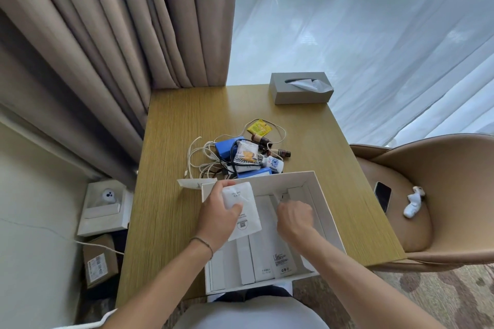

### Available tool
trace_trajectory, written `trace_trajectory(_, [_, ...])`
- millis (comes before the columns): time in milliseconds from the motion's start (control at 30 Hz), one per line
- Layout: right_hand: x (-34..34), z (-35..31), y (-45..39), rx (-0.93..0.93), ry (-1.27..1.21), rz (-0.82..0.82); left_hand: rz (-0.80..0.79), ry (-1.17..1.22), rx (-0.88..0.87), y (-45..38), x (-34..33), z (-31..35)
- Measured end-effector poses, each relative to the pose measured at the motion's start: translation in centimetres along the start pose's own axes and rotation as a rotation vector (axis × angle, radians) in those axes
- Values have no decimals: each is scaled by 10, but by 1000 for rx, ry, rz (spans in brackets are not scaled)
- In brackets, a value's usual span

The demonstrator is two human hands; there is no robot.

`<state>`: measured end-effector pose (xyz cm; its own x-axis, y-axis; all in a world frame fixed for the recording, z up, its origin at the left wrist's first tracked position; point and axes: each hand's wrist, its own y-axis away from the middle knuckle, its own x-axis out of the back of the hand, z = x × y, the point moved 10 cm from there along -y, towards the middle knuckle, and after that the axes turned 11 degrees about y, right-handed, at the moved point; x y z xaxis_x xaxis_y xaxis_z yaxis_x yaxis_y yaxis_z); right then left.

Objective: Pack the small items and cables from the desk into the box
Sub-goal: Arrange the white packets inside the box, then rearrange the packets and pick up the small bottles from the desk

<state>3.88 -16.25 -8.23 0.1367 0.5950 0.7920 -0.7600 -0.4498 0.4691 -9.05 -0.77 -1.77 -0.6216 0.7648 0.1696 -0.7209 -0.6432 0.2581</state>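
Head view: left hand point(219, 218) grips packet point(243, 211) over box point(324, 204); right hand point(295, 218) clenched inside.

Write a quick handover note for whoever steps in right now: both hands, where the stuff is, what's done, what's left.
Left hand grips a white paper packet over the white box.
Right hand reaches inside the box, fingers curled; whether it holds anything is unclear.
White inner cartons already lie in the box.
Left: cables, blue boxes, brown bottles, snack packets, yellow sachet, all piled on the desk behind the box.
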Motion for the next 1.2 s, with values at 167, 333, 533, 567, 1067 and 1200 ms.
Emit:
trace_trajectory(167, [-11,-10,-5,20,22,-41,-29,-86,11,0,-7,-3])
trace_trajectory(333, [-21,-24,-5,89,71,-49,-97,-203,80,0,-15,-14])
trace_trajectory(533, [-24,-18,-6,153,-61,-94,-225,-350,121,-2,-37,-26])
trace_trajectory(567, [-22,-14,-6,159,-103,-99,-248,-367,131,-2,-42,-28])
trace_trajectory(1067, [38,51,3,113,-539,222,-471,-657,207,0,-104,-87])
trace_trajectory(1200, [44,57,4,118,-607,242,-403,-886,35,-2,-103,-81])
